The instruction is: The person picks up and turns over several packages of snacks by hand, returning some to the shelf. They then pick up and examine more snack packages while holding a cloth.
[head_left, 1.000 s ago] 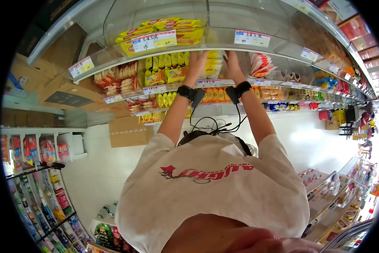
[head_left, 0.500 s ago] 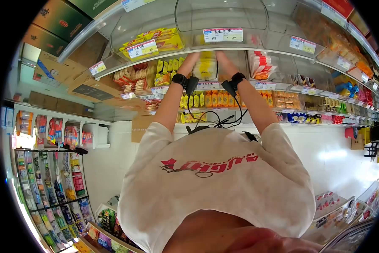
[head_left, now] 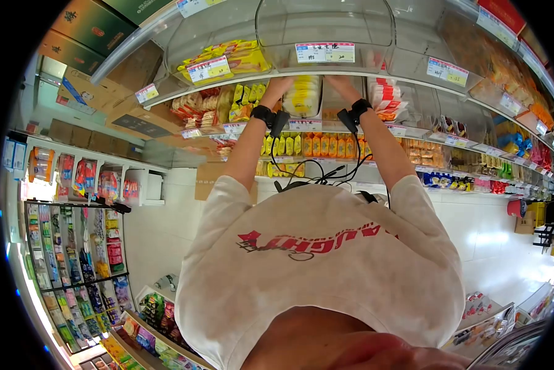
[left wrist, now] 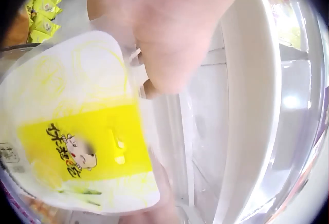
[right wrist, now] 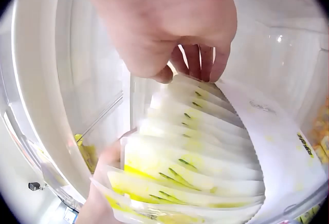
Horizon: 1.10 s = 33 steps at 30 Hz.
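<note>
A row of thin white-and-yellow snack packets (right wrist: 190,152) stands in a white box (right wrist: 275,131) with a serrated edge, inside a clear shelf bin. My right hand (right wrist: 180,18) curls its thumb and fingers over one end of the row. At the other side, my left hand (left wrist: 164,34) holds the packets by their edge, its thumb along the side. The packet face (left wrist: 85,142) turned to the left wrist camera carries a yellow band with a cartoon figure. In the head view, the upper shelf's front partly hides both hands' fingers.
Yellow snack packs (head_left: 246,102) sit left of the bin, and red-and-white packs (head_left: 388,98) to its right. The upper shelf with a price label (head_left: 325,52) overhangs the hands. Orange packs (head_left: 329,146) line the shelf below. Black cables (head_left: 314,176) hang between the wrists.
The head view has shifted, with the upper shelf's labels further left. Both hands stay at the packets, and the right wrist has moved slightly right since half a second ago.
</note>
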Tool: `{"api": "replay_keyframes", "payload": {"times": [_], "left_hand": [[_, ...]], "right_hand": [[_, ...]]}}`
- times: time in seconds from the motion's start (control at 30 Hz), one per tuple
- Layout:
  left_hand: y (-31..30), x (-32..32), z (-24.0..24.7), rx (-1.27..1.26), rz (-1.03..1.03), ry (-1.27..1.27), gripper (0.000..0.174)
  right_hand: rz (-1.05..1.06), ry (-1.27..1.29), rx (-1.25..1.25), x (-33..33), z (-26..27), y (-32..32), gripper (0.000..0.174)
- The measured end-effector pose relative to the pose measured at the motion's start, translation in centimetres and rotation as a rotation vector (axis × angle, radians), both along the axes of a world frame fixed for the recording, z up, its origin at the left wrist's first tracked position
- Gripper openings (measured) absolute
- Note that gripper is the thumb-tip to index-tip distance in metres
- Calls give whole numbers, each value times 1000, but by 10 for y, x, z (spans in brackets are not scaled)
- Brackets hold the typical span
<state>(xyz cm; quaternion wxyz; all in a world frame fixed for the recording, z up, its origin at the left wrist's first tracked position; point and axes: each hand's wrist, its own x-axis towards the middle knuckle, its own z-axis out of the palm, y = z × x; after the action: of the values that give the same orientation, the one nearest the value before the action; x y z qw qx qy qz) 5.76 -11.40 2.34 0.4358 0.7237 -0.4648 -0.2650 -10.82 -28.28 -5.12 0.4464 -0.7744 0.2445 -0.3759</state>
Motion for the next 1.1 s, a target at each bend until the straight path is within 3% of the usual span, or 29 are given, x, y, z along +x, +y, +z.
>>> {"api": "replay_keyframes", "payload": {"times": [0.1,0.17,0.33,0.37,0.47,0.5,0.6,0.67,0.83,0.9,1.0,1.03,1.1], "left_hand": [[1,-9,11,-8,-68,-80,63],[-2,-10,10,27,-78,-108,65],[-8,-5,-1,33,-93,-183,61],[-11,-1,-11,18,-76,-211,59],[-11,-3,-13,-32,-64,-282,56],[-14,0,-10,-26,-157,-214,52],[-15,-4,-16,-40,-57,-374,50],[-17,1,-19,-61,-95,-381,51],[-19,6,-17,-9,-157,-334,59],[-21,6,-16,46,-145,-288,61],[-22,1,-15,-119,-114,-254,52],[-20,4,-8,-22,-191,-207,76],[-15,0,-4,-26,-178,-202,79]], "right_hand": [[76,39,-7,-15,43,18,55],[80,292,-102,2,35,2,55],[91,359,-226,11,30,-6,52],[89,246,-236,34,-15,-33,50],[84,444,-306,20,10,-16,44],[68,269,-205,30,-21,-34,43],[98,-165,18,50,-71,-52,43],[70,-188,-7,52,-82,-62,43],[63,152,44,8,21,11,47],[-23,260,-8,12,25,15,49],[-71,274,-42,17,24,15,48],[-74,267,-49,19,23,15,46],[-65,258,-58,19,25,16,42]]}}
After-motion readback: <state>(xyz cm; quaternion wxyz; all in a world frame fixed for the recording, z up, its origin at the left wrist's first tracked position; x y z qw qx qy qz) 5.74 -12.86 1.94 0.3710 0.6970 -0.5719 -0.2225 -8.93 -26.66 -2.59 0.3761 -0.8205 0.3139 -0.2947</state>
